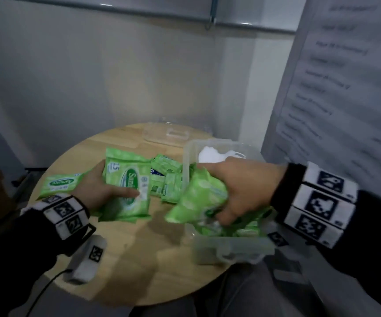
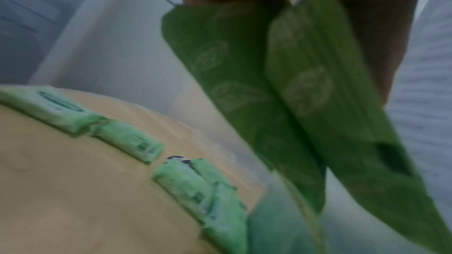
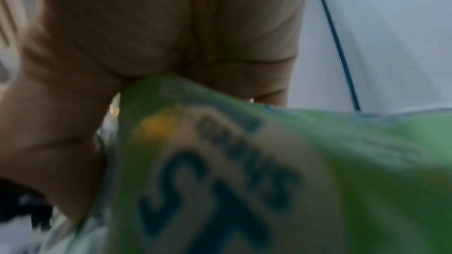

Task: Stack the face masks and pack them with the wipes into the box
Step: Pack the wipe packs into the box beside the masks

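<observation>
Over the box (image 1: 230, 244), the right hand (image 1: 242, 191) grips wipes packs (image 1: 198, 200) directly above its opening; the left hand (image 1: 100, 188) clutches another wipes bundle (image 1: 127, 186) beside it.

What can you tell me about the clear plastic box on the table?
The box is a translucent, frosted-looking plastic tub standing open at the right edge of the round wooden table. White face masks lie in its far end and green wipes packs fill its near end. The right hand grips a green wipes pack over its left wall. A clear lid lies apart on the table behind it.
</observation>
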`<state>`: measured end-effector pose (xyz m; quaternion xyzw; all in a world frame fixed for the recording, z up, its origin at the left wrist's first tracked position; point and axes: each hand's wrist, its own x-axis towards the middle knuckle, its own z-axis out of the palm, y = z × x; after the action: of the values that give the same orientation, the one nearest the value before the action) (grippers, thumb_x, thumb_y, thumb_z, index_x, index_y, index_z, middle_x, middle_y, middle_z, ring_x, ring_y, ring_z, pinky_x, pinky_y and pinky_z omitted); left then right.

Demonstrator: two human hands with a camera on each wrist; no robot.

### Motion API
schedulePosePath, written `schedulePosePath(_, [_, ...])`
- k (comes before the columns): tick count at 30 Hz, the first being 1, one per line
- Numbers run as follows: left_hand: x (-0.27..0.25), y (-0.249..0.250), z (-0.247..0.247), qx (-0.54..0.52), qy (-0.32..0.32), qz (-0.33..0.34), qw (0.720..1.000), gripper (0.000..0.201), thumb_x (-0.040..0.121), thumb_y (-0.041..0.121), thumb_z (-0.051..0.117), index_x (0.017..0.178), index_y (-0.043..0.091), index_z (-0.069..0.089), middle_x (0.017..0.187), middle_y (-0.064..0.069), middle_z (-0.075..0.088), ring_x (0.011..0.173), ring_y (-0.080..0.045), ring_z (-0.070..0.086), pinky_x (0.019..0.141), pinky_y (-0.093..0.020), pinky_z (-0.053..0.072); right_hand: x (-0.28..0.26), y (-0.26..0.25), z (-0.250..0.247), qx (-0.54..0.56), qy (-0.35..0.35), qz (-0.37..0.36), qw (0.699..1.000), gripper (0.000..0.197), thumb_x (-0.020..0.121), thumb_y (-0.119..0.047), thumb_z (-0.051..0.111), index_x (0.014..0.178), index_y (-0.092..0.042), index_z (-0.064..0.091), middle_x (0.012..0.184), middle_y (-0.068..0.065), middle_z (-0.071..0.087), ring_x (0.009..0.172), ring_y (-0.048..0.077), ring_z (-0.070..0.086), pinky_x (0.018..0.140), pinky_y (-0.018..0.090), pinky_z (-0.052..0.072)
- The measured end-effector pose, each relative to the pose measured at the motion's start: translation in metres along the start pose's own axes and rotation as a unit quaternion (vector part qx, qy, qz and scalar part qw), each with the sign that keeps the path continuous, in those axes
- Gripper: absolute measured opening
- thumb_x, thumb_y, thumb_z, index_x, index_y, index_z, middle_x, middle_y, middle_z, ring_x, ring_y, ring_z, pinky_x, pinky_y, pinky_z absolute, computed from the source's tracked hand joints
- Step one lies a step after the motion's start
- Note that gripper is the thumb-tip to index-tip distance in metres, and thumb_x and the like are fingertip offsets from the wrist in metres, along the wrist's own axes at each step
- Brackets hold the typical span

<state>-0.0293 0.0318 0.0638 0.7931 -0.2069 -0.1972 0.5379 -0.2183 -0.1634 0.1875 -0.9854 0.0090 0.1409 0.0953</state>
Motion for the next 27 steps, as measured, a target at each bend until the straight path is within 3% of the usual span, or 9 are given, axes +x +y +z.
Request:
schedulePosePath(4, [-0.005,0.044,0.029,-0.129,-0.064,0.001,0.99,0.098,0.014,0.031,0.093,0.104,0.008,0.063,0.092,-0.011,0.073,0.078,-0.028,0.071,0.057,-0.037,0.056,-0.015,0.046,0.012,-0.095,-0.013,0.073,0.993,0.078,0.068,-0.047,0.077,0.133,-0.031,0.037,0.118,0.0,0.058,0.11,0.022,0.054,0.078,0.025,0.04])
schedulePosePath(8, [-0.011,0.078,0.056,-0.128,-0.147,-0.032,0.98,0.063,0.048,0.01,0.088,0.106,0.006,0.065,0.095,-0.015,0.072,0.081,-0.033,0.07,0.069,-0.048,0.057,-0.008,0.084,0.057,-0.113,-0.112,0.111,0.981,0.087,0.078,-0.031,0.074,0.147,-0.022,0.021,0.137,0.009,0.048,0.124,0.023,0.046,0.09,0.026,0.039])
schedulePosePath(11, [-0.009,0.086,0.074,-0.069,-0.155,-0.066,0.983,0.05,0.061,0.007,0.084,0.105,0.01,0.061,0.095,-0.009,0.073,0.085,-0.029,0.07,0.077,-0.045,0.056,-0.005,0.101,0.09,-0.052,-0.14,0.122,0.981,0.077,0.085,-0.021,0.065,0.147,-0.017,0.018,0.14,0.011,0.045,0.124,0.024,0.046,0.095,0.029,0.04])
schedulePosePath(15, [0.001,0.092,0.102,0.086,-0.149,-0.086,0.981,0.127,0.023,0.048,0.089,0.134,0.024,0.032,0.128,-0.005,0.056,0.111,-0.028,0.058,0.091,-0.046,0.051,-0.006,0.111,0.107,-0.023,-0.108,0.096,0.989,0.073,0.089,-0.015,0.058,0.148,-0.021,0.016,0.145,0.008,0.037,0.131,0.024,0.039,0.105,0.034,0.036])
schedulePosePath(17, [0.005,0.098,0.117,0.151,-0.153,-0.091,0.972,0.122,0.04,0.045,0.087,0.139,0.02,0.021,0.13,-0.006,0.05,0.113,-0.028,0.053,0.093,-0.039,0.047,-0.007,0.114,0.112,-0.016,-0.094,0.083,0.992,0.073,0.088,-0.013,0.056,0.148,-0.024,0.015,0.149,0.005,0.033,0.136,0.023,0.033,0.109,0.034,0.031])
schedulePosePath(19, [0.005,0.105,0.135,0.234,-0.156,-0.09,0.955,0.105,0.063,0.034,0.082,0.139,0.012,0.012,0.117,-0.009,0.048,0.104,-0.027,0.052,0.089,-0.036,0.046,-0.011,0.118,0.115,0.003,-0.063,0.071,0.995,0.071,0.088,-0.013,0.054,0.147,-0.026,0.017,0.15,0.0,0.03,0.138,0.019,0.029,0.112,0.033,0.025])
schedulePosePath(23, [0.002,0.094,0.164,0.348,-0.085,-0.065,0.931,0.084,0.073,0.023,0.073,0.134,0.001,0.02,0.12,-0.016,0.051,0.107,-0.031,0.054,0.09,-0.035,0.044,-0.027,0.121,0.118,0.18,0.021,0.03,0.983,0.058,0.072,-0.041,0.056,0.125,-0.044,0.032,0.132,-0.016,0.04,0.125,0.005,0.037,0.104,0.015,0.024])
schedulePosePath(25, [0.0,0.085,0.171,0.37,-0.063,-0.064,0.925,0.087,0.072,0.025,0.074,0.137,0.004,0.02,0.128,-0.018,0.044,0.113,-0.033,0.05,0.092,-0.036,0.042,-0.031,0.116,0.127,0.234,0.126,0.006,0.964,0.049,0.067,-0.058,0.046,0.114,-0.044,0.043,0.119,-0.02,0.044,0.114,-0.001,0.04,0.102,0.02,0.029])
schedulePosePath(27, [-0.002,0.077,0.179,0.407,-0.066,-0.048,0.91,0.093,0.073,0.028,0.074,0.141,0.005,0.014,0.133,-0.018,0.036,0.115,-0.033,0.047,0.091,-0.036,0.042,-0.027,0.113,0.14,0.201,0.243,0.007,0.949,0.053,0.078,-0.071,0.038,0.107,-0.033,0.059,0.108,-0.014,0.049,0.104,0.001,0.044,0.094,0.028,0.037])
